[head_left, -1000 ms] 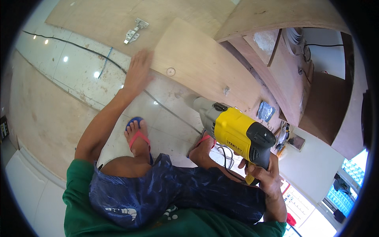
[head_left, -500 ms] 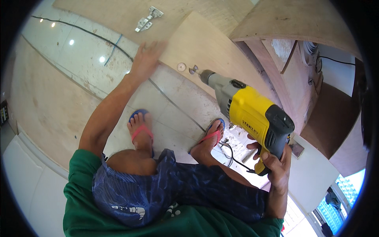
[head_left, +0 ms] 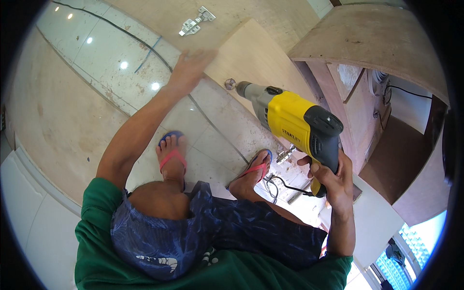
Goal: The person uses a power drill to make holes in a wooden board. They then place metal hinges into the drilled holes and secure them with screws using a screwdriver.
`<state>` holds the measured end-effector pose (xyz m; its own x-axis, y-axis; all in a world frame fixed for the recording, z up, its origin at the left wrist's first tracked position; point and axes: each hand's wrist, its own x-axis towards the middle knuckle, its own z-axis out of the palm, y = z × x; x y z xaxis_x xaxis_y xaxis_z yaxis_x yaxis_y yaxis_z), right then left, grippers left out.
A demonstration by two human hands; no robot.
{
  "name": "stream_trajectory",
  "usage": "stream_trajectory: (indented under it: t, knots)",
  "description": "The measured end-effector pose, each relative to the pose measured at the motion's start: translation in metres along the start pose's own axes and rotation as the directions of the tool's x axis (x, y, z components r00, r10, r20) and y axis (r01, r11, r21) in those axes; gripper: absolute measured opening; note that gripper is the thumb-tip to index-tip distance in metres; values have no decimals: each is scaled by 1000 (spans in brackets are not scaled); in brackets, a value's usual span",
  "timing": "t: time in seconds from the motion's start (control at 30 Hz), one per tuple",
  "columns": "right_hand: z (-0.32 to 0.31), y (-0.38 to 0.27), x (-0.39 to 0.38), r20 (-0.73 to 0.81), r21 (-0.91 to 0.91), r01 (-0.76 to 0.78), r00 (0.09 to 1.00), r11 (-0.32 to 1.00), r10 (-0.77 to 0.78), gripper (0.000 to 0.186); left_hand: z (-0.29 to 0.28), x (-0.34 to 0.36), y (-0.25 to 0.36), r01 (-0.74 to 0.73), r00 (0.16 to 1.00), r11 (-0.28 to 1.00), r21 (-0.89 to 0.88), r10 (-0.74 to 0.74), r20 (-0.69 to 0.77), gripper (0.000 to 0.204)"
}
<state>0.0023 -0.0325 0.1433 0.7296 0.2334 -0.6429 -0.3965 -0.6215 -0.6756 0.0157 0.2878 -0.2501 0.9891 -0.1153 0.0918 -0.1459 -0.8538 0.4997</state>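
My right hand (head_left: 333, 179) is closed round the handle of a yellow and black corded drill (head_left: 290, 118), which points left at a pale plywood board (head_left: 253, 53). Its round cutter (head_left: 230, 83) is at a spot near the board's near edge; whether it touches cannot be made out. My left hand (head_left: 191, 67), blurred, lies at the board's left end, fingers apart. A silver hinge (head_left: 195, 21) lies on the larger plywood sheet (head_left: 275, 19) beyond the board. More silver metal hardware (head_left: 285, 154) shows below the drill.
An open wooden cabinet (head_left: 391, 145) stands at the right. A long plywood panel (head_left: 67, 116) lies at the left. A black cable (head_left: 108, 21) crosses the tiled floor (head_left: 212, 140), which is strewn with shavings near my sandalled feet.
The drill has moved up and left, its cutter now at the round spot on the board. My left hand has shifted slightly up and right along the board's end.
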Motion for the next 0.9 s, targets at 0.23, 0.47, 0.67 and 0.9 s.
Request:
stream_trajectory:
  t: [0.23,0.47,0.67,0.9]
  knots:
    - [6,-12,8,-12,-67,-26,1000,997,25,45,0,-2,-2,-26,999,1000,2,26,-29,92]
    - [16,-27,9,94,-437,124,991,891,-92,49,11,-1,-7,-31,999,999,20,32,-29,88]
    - [14,-54,29,197,-503,172,977,847,-82,48,1,-8,-9,-10,1000,999,32,11,-12,87]
    - [11,-63,39,69,-479,-6,997,878,45,43,-164,21,135,-246,965,756,-607,137,-222,81]
